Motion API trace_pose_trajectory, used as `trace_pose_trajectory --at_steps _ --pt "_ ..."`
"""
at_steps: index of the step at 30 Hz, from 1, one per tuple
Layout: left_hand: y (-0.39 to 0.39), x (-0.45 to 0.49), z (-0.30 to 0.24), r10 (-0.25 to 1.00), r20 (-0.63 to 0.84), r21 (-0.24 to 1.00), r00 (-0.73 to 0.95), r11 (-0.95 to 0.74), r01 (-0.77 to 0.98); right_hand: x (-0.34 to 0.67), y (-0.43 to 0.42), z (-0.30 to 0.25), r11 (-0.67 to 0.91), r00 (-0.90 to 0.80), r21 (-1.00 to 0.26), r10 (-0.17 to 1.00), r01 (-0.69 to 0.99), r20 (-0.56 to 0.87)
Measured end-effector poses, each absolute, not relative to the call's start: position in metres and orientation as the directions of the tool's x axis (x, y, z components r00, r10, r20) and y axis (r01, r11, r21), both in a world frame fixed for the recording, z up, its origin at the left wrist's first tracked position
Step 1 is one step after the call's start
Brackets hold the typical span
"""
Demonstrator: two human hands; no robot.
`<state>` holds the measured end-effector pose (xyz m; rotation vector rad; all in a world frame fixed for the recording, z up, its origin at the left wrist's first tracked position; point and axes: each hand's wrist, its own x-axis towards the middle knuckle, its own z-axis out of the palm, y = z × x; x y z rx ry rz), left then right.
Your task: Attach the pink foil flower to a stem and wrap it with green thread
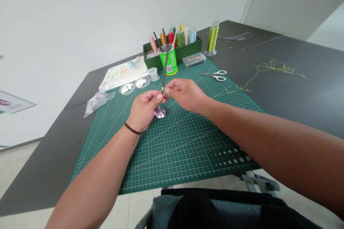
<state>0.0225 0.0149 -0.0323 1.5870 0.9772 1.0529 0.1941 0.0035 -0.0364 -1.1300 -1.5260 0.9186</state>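
Between my hands a slim dark stick stands slightly tilted, with a band of yellow-green thread wrapped round its lower part. My left hand pinches the stick just under that band. A shiny pale-purple flower-like piece hangs below the left fingers, above the mat. My right hand is closed beside the band, thumb and forefinger pinched together at the stick. From near this hand, yellow-green thread trails right across the mat into a loose tangle; its end at the fingertips is too fine to see clearly.
A green cutting mat covers the dark table. Behind stand a green can, a box of thread spools, a clear case and a green spool. Scissors lie right; dishes of white pieces and a plastic bag left.
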Motion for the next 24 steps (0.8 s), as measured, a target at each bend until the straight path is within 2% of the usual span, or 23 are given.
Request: trace_pose_trajectory --at_steps 9,24 --pt "0.0153 0.0222 -0.0332 0.936 0.179 0.967 0.302 -0.224 0.124 0.1943 0.0028 -0.0360 0.274 -0.058 -0.934 0.962 0.228 0.268" --pt "0.0140 0.0211 -0.0309 0.900 0.147 0.960 0.411 -0.230 0.160 0.1921 0.0026 -0.0358 0.236 -0.093 -0.969 0.969 0.067 0.230"
